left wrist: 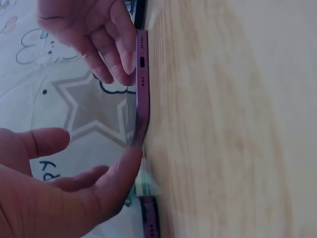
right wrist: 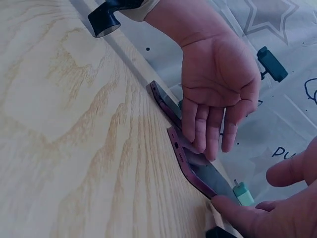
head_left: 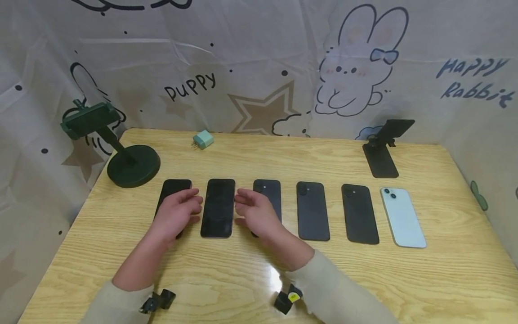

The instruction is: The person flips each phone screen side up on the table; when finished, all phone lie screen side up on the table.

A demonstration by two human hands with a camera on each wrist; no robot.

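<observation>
A phone with a dark screen and a purple edge (head_left: 217,209) lies flat between the two hands. My left hand (head_left: 178,213) is at its left side, fingers extended, over a black phone (head_left: 173,185) that it partly hides. On the other side my right hand (head_left: 259,213) hovers with loosely bent fingers, covering part of a dark phone (head_left: 273,191). In the left wrist view, fingertips of both hands come close to the purple phone's edge (left wrist: 142,99); whether they touch it I cannot tell. Neither hand grips anything.
To the right lie a dark phone (head_left: 313,213), a black phone (head_left: 360,216) and a pale blue phone (head_left: 404,220). Behind stand a green phone stand (head_left: 133,166), a mint charger plug (head_left: 203,139) and a black folding stand (head_left: 381,159). A printed curtain (head_left: 259,58) borders the table.
</observation>
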